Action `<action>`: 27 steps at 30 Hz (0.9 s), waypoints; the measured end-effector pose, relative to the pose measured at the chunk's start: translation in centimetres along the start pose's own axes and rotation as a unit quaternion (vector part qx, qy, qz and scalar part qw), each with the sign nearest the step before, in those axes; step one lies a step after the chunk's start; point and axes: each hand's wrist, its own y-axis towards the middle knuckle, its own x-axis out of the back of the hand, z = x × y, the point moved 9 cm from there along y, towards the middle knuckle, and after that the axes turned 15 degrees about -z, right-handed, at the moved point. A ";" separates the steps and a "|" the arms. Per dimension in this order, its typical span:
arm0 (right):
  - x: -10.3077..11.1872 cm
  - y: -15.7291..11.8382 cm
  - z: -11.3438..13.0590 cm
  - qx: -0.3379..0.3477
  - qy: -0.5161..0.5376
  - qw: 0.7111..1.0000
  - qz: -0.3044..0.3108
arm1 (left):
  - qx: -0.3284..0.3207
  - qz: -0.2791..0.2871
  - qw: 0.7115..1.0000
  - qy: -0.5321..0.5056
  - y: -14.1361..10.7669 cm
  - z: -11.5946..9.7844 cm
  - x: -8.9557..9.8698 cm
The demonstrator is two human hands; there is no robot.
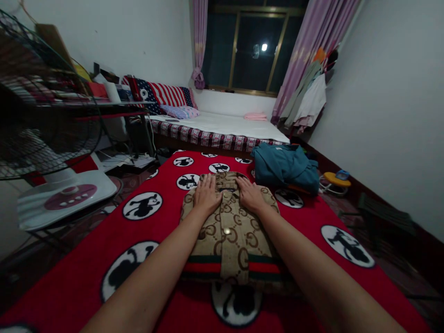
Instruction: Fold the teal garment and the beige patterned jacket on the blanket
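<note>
A folded tan jacket [211, 240] with a brown letter pattern, brass snaps and a green-red-green stripe lies on the red cloth [93, 259] in front of me. My left hand [207, 194] rests flat on its upper left part beside the collar, fingers stretched out. On the other side of the collar, my right hand [250, 194] lies flat with its fingers extended. Neither hand grips the fabric. Beyond the jacket to the right sits a teal folded garment [284, 164] on the same cloth.
A fan [62, 180] stands close on the left, beside a cluttered desk [121, 105]. Across the back is a bed [225, 124] under a window. Clothes [312, 99] hang at the right wall. A yellow stool [336, 179] and a dark folding stool [385, 215] stand to the right.
</note>
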 end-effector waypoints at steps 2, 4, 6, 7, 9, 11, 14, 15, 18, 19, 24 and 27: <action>-0.8 0.2 -1.3 -0.043 0.021 0.998 0.031 | 0.052 0.041 0.998 0.015 0.0 0.8 -0.8; -1.2 0.2 -1.7 -0.054 0.031 0.997 0.038 | 0.093 0.077 0.992 0.022 0.0 1.4 -1.4; -1.2 0.1 -1.7 -0.053 0.030 0.997 0.038 | 0.107 0.098 0.989 0.023 -0.1 1.7 -1.6; -1.2 -0.1 -1.7 -0.053 0.027 0.997 0.040 | 0.100 0.102 0.990 0.023 0.0 1.8 -1.6; -1.2 -0.7 -1.7 -0.052 0.017 0.997 0.050 | 0.068 0.107 0.992 0.016 -0.1 2.1 -1.6; -1.0 -1.3 -1.8 -0.045 0.004 0.997 0.062 | 0.022 0.115 0.993 0.000 -0.4 2.5 -1.6; -0.5 -2.6 -1.8 -0.027 -0.025 0.996 0.077 | -0.030 0.128 0.991 -0.020 -1.5 3.4 -1.3; -0.3 -3.1 -1.8 -0.024 -0.035 0.996 0.081 | -0.036 0.131 0.990 -0.023 -2.0 3.9 -1.1; 0.2 -5.0 -2.0 -0.026 -0.051 0.993 0.101 | -0.028 0.154 0.987 -0.026 -3.6 5.1 -0.3; 0.4 -5.6 -2.0 -0.026 -0.051 0.993 0.108 | -0.023 0.165 0.986 -0.026 -4.1 5.4 0.1; 2.9 -7.0 -1.5 -0.030 -0.038 0.989 0.139 | -0.017 0.242 0.970 -0.013 -4.6 5.5 2.7; 5.3 -6.1 0.3 -0.035 -0.044 0.986 0.155 | 0.002 0.265 0.964 0.016 -3.2 3.7 4.9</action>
